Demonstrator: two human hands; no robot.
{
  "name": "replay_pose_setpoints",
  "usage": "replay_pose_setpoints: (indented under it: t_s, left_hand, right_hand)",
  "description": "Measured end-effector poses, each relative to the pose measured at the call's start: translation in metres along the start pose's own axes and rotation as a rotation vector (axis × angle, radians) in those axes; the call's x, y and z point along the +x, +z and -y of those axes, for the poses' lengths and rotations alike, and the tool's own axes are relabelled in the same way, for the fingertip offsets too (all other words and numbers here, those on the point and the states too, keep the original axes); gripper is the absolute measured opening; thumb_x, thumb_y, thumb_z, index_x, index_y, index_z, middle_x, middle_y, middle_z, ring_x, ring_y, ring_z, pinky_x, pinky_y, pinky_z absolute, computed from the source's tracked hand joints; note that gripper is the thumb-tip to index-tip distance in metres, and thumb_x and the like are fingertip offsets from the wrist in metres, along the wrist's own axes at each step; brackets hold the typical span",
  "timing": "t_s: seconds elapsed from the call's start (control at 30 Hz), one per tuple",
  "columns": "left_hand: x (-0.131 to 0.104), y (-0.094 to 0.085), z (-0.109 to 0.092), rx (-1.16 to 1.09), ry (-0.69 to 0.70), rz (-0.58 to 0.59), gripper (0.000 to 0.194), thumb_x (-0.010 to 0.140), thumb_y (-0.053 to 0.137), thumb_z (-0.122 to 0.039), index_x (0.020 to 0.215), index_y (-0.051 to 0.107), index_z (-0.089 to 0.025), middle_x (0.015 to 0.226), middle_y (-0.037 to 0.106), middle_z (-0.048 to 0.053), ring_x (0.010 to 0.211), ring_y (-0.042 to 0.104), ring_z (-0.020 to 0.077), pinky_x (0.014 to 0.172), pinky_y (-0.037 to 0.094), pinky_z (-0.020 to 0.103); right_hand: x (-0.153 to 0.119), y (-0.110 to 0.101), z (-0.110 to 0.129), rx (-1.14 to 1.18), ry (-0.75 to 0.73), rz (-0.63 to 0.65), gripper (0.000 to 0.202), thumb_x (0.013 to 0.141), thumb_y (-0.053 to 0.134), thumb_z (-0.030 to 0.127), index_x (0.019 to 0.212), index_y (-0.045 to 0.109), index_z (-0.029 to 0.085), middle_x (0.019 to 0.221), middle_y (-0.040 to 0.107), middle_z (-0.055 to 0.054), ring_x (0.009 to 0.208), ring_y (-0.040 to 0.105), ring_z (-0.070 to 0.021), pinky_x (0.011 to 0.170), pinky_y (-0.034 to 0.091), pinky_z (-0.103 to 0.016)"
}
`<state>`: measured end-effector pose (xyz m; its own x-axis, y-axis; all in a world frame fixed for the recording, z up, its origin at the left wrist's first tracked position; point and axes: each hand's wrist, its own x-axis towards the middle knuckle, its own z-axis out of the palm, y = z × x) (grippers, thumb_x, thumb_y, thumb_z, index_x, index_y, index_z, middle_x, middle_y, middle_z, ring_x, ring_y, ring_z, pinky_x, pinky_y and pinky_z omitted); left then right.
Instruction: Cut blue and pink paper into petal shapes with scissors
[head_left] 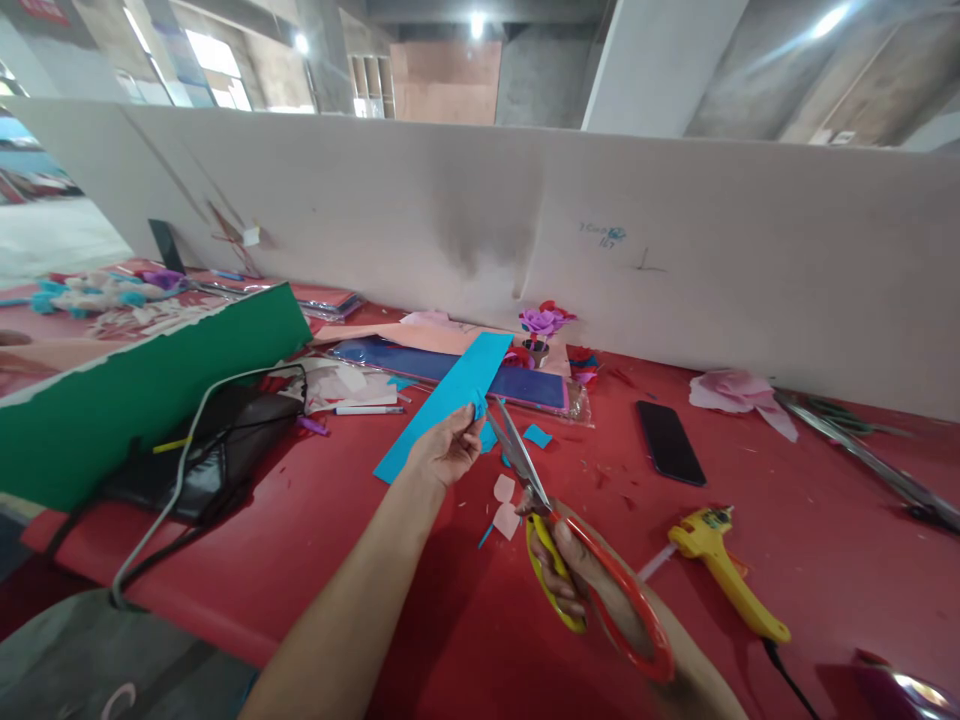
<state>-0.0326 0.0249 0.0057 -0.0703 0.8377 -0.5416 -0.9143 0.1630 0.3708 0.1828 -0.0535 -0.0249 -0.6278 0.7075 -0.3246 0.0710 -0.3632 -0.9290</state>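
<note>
Near the middle of the red table, my left hand [448,446] pinches a small piece of blue crepe paper [478,402] between thumb and fingers. A long blue paper strip [442,405] lies slantwise behind that hand. My right hand [566,565] is closed around scissors [551,525] with red and yellow handles. Their blades are parted and point up towards the blue piece, close to its right side. Small blue scraps [538,436] lie just beyond the blades. Below them are pale pink paper pieces [505,505] and a thin blue strip.
A yellow glue gun [724,565] and a black phone [670,442] lie on the right. Paper flowers [545,322] stand at the back before a white partition [360,220]. On the left are a green board [165,385], a black pouch [217,450] and a looping white cable [182,475].
</note>
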Motion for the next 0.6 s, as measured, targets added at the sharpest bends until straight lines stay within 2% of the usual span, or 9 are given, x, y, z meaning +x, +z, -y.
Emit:
replay_pose_setpoints:
  t_s: [0.4, 0.6]
  left_hand:
    - [-0.004, 0.002, 0.000, 0.005, -0.019, 0.016, 0.014, 0.076, 0.065, -0.001, 0.080, 0.063, -0.014, 0.066, 0.063, 0.000, 0.057, 0.063, 0.0082, 0.039, 0.039, 0.012]
    - [-0.006, 0.003, 0.000, 0.013, -0.021, 0.021, 0.013, 0.076, 0.064, -0.001, 0.075, 0.062, -0.013, 0.066, 0.063, 0.001, 0.057, 0.062, 0.0079, 0.039, 0.038, 0.012]
  right_hand:
    - [-0.005, 0.007, 0.015, 0.013, 0.040, -0.038, 0.051, 0.081, 0.042, 0.074, 0.080, 0.038, 0.023, 0.056, 0.035, 0.008, 0.043, 0.029, -0.0063, 0.042, 0.027, -0.020]
    - [-0.005, 0.003, 0.012, 0.041, 0.052, -0.021, 0.051, 0.081, 0.043, 0.074, 0.080, 0.037, 0.023, 0.057, 0.034, 0.008, 0.044, 0.027, -0.0063, 0.042, 0.025, -0.020]
